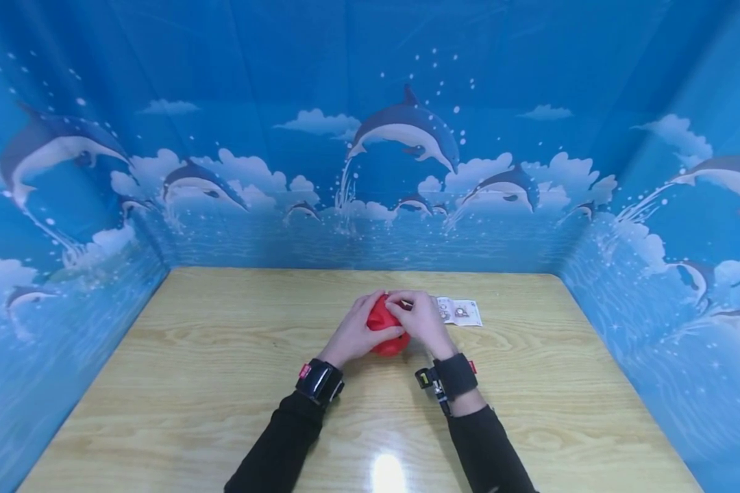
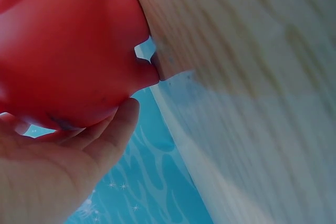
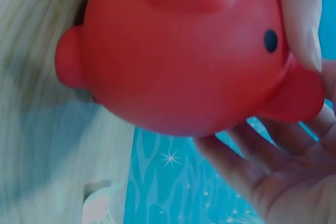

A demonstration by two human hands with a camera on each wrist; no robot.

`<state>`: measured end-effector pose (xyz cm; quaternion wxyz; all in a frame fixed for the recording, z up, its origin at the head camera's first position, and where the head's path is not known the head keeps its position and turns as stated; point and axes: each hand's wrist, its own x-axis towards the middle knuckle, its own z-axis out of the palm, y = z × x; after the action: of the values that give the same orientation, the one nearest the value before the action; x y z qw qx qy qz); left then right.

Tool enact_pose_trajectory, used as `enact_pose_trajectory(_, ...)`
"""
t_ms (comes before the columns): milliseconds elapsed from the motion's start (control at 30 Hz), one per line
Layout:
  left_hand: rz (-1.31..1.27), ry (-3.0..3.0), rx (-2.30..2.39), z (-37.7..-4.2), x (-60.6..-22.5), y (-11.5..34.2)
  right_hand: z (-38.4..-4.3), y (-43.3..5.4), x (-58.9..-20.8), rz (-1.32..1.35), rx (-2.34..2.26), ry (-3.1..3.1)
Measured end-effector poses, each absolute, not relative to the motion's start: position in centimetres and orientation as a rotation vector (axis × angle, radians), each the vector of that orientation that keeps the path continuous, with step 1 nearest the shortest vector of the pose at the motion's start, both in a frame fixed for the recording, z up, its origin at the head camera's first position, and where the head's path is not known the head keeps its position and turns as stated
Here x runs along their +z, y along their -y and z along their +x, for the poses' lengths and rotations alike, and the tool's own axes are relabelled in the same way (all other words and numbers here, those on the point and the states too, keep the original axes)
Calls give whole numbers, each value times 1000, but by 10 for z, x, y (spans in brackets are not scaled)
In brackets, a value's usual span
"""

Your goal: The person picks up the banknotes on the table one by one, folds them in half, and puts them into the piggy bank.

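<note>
A red piggy bank with a black eye and stubby feet is on the wooden table, between both hands. My left hand grips its side, with the thumb laid across the front. In the left wrist view, the fingers press along the red body. My right hand is bent over the top, with thumb and fingertips close together there. The right wrist view shows its fingers behind the ear. I cannot tell whether the right fingertips pinch anything.
Just beyond the right hand lies a white sheet marked with round shapes. The wooden table ends at the back and sides against a blue curtain printed with dolphins. Both wrists wear black bands.
</note>
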<state>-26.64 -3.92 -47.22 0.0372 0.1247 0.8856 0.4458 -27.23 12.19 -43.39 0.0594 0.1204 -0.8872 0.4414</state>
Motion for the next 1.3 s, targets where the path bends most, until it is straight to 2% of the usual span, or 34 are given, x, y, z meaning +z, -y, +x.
enact_pose_trajectory(500, 386, -2725, 1378, -266, -473, 40, -277, -131, -433, 503, 1363, 2714)
enact_pose_trajectory(967, 414, -2846, 1394, -262, -468, 39, -281, -153, -432, 472, 1388, 2713)
enact_pose_trajectory(1300, 622, -3177, 1323, -258, -461, 36, -284, -177, -440, 413, 1265, 2801)
